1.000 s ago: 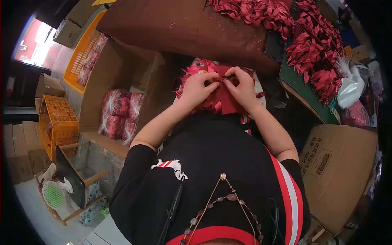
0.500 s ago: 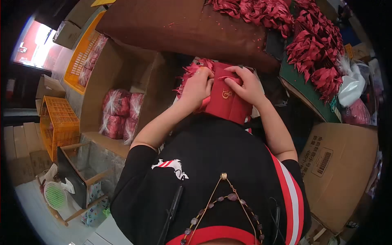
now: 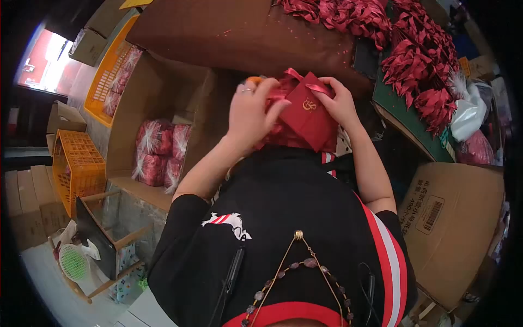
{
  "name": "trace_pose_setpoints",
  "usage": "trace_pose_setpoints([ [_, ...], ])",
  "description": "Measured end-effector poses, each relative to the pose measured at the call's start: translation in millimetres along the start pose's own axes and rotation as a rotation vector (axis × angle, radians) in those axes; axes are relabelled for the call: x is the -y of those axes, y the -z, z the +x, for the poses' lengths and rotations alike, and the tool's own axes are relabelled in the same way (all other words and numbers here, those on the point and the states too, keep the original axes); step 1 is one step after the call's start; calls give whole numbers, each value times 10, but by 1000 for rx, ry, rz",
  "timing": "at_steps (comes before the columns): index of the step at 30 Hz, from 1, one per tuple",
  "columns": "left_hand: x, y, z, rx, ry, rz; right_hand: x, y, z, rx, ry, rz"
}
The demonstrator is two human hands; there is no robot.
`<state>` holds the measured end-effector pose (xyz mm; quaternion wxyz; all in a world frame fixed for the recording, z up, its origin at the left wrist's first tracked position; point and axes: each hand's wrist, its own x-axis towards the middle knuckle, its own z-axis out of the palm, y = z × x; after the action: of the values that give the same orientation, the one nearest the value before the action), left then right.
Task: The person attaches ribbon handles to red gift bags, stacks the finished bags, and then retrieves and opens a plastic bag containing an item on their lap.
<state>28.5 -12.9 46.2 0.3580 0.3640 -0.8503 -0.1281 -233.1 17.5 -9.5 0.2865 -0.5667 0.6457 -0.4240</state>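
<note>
A red bag point(image 3: 313, 122) with a gold mark and a ribbon at its top edge is tilted in front of me. My right hand point(image 3: 339, 103) pinches its upper right corner, near the ribbon. To the left of the bag, my left hand point(image 3: 251, 109) has its thumb spread from the fingers and wears a ring; red ribbon lies close to its fingertips. Beneath the bag and beside my left hand, more red material shows in part. Something orange is partly hidden behind my left fingers.
An open cardboard box point(image 3: 122, 131) with wrapped red bundles point(image 3: 155, 150) stands at the left, near orange crates point(image 3: 81, 161). Bunches of red ribbon point(image 3: 414, 71) lie at the upper right. A brown-covered surface point(image 3: 245, 41) spans ahead. Another carton point(image 3: 452, 229) stands right.
The bag has come into full view, then turned and tilted, with its ribbon end now upward. My left hand has let go of it and moved left; my right hand still grips it.
</note>
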Motion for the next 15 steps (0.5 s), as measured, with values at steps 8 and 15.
trace_pose_setpoints([
  [8,37,-313,-167,262,68,159,172,713,-118,52,110,-128],
  [15,38,-350,-159,276,97,160,21,958,-641,311,-313,-289],
])
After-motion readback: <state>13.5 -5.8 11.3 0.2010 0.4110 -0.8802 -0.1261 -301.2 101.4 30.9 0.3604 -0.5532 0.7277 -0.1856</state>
